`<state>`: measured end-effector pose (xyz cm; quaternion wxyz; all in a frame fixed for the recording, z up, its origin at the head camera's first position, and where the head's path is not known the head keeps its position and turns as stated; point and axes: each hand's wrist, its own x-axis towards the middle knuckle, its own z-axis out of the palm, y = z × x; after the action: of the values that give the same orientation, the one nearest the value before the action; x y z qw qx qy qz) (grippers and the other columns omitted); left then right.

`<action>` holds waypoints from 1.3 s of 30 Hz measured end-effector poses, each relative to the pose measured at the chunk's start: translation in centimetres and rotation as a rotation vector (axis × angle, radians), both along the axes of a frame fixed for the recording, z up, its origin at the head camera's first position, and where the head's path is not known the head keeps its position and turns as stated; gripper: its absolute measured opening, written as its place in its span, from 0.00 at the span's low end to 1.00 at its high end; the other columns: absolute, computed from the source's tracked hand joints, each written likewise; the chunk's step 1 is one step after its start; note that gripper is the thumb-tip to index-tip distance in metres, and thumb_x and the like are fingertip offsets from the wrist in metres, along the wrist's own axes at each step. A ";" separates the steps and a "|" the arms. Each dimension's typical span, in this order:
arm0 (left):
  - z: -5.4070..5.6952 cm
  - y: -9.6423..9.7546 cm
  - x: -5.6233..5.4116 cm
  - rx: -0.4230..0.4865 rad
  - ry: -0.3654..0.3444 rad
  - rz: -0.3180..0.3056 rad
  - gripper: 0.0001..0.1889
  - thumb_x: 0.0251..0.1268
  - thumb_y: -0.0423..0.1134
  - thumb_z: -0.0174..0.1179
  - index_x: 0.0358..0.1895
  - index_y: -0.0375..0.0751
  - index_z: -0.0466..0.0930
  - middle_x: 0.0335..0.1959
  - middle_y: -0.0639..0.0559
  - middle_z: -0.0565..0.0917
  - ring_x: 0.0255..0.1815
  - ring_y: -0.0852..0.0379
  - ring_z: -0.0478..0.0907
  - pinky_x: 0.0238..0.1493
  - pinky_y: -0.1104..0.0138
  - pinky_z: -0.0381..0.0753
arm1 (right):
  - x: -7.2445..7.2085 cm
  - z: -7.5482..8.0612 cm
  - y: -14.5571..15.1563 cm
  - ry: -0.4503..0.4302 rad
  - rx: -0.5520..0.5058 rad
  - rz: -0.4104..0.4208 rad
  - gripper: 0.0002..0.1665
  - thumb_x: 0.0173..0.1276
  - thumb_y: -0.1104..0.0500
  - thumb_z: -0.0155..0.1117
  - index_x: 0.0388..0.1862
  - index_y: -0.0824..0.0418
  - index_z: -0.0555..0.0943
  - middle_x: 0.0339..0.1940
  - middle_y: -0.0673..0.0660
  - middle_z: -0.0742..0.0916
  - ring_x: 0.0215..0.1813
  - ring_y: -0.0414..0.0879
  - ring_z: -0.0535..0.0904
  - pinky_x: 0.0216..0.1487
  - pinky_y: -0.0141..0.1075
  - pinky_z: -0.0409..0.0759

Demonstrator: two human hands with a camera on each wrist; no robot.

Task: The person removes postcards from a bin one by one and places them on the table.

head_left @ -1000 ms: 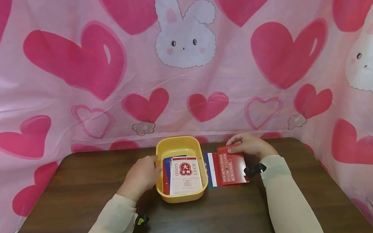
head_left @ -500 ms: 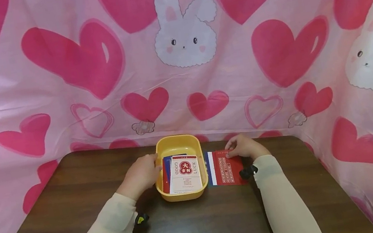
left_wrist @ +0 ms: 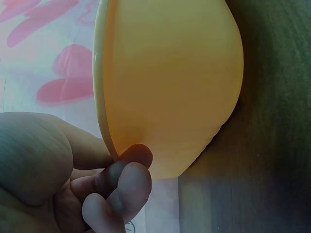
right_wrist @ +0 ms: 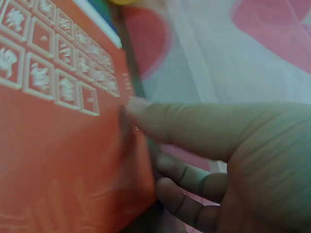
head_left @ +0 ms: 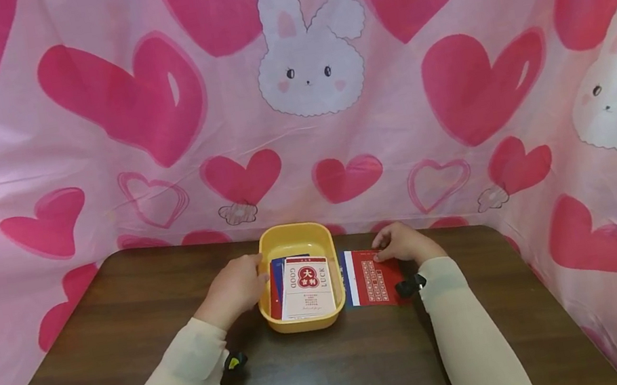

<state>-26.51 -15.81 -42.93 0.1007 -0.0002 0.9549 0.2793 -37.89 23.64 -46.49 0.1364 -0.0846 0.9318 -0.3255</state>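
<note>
At the far side of the table stands a yellow plastic tub (head_left: 307,325) holding several cards, with a white "GOOD LUCK" card (head_left: 307,299) on top. My left hand (head_left: 235,289) pinches the tub's left rim; in the left wrist view its curled fingers (left_wrist: 135,187) lie against the outer wall. Just right of the tub is a small spread of cards, the uppermost a red card (head_left: 370,281) printed with rows of boxed characters. My right hand (head_left: 408,243) holds this card by its far edge. The right wrist view has the thumb (right_wrist: 180,124) on its face and other fingers at the edge.
A white card edge (head_left: 351,279) and a blue card (head_left: 342,266) stick out left of the red card, close beside the tub. The dark wooden table (head_left: 311,384) runs back to a pink curtain (head_left: 173,196) with hearts and rabbits.
Over the first half second my right hand moved a little left with the red card, lining it up over the cards beneath. Since then both hands have stayed nearly still.
</note>
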 end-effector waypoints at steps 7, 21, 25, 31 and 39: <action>-0.2 0.1 -0.3 -0.005 -0.003 0.009 0.35 0.84 0.46 0.68 0.86 0.37 0.72 0.80 0.34 0.81 0.72 0.35 0.85 0.77 0.38 0.83 | 0.1 0.9 0.3 0.020 -0.040 -0.026 0.19 0.75 0.51 0.80 0.58 0.58 0.89 0.61 0.64 0.89 0.62 0.60 0.82 0.68 0.57 0.88; -0.3 0.5 0.6 0.022 -0.005 0.042 0.36 0.84 0.46 0.69 0.87 0.40 0.71 0.79 0.37 0.82 0.64 0.41 0.88 0.68 0.46 0.92 | 2.4 5.1 -4.3 0.170 -0.171 0.115 0.21 0.80 0.51 0.77 0.63 0.60 0.90 0.58 0.58 0.93 0.62 0.57 0.86 0.69 0.54 0.91; -0.4 0.3 0.8 0.008 0.009 0.044 0.35 0.84 0.46 0.69 0.87 0.39 0.71 0.79 0.36 0.82 0.62 0.41 0.88 0.66 0.47 0.93 | 2.6 6.6 -6.7 0.179 -0.143 0.164 0.19 0.79 0.50 0.77 0.62 0.57 0.91 0.57 0.55 0.93 0.62 0.55 0.87 0.71 0.56 0.89; -0.3 0.2 0.8 0.002 0.017 0.029 0.36 0.83 0.47 0.69 0.86 0.38 0.72 0.79 0.35 0.82 0.60 0.41 0.88 0.60 0.49 0.96 | 2.8 9.4 -10.9 0.195 -0.025 0.296 0.18 0.79 0.50 0.78 0.61 0.57 0.91 0.53 0.52 0.94 0.57 0.51 0.88 0.69 0.50 0.91; -0.2 0.3 1.0 0.041 0.002 0.040 0.36 0.83 0.46 0.70 0.86 0.39 0.72 0.73 0.36 0.86 0.45 0.47 0.90 0.42 0.60 0.96 | 1.2 9.7 -16.2 0.119 0.120 0.464 0.21 0.76 0.50 0.80 0.61 0.59 0.91 0.52 0.53 0.94 0.54 0.48 0.87 0.59 0.40 0.90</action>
<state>-25.48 -15.53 -43.18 0.0939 -0.0170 0.9488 0.3010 -36.67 7.48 -36.77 0.1572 -0.3073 0.9114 -0.2241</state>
